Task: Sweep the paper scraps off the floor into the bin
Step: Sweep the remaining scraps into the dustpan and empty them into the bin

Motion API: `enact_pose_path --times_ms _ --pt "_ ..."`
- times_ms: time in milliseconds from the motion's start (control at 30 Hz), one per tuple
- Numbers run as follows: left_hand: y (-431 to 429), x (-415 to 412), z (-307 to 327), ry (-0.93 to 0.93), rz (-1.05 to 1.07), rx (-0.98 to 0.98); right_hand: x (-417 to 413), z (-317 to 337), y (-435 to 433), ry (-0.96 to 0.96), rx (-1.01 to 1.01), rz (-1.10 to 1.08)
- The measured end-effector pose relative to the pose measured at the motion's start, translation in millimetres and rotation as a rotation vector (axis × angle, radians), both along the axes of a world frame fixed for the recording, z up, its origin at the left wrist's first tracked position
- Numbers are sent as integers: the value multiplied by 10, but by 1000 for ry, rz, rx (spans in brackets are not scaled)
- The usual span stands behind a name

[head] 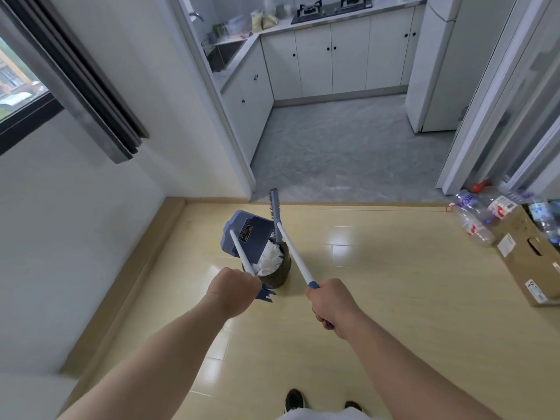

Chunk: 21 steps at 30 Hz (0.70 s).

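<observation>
Over one bin (276, 275): one dustpan (253, 230); beside, one broom (291, 253); two hands (233, 287) (331, 301).

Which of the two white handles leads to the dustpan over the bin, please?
The dustpan handle is in the left hand; the right hand holds the broom handle, ending at the brush head.

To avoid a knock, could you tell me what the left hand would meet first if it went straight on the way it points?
Most likely the dark bin just beyond the left hand; depth is unclear, so it might pass above it.
</observation>
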State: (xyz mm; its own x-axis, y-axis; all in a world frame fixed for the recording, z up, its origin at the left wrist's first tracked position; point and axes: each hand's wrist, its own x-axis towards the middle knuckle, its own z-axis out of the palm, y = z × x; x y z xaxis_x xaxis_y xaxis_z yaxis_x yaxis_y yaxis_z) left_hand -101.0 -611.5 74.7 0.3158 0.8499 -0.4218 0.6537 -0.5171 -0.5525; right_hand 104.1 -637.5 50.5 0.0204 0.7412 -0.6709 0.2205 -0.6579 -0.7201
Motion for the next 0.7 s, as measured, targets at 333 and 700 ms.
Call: enact_pose_path --times_ms 333,700 --pt "134 116 290 -112 96 144 64 -31 -24 -9 -21 -3" --pt "226 55 394 -179 158 255 99 -112 2 -29 -47 6"
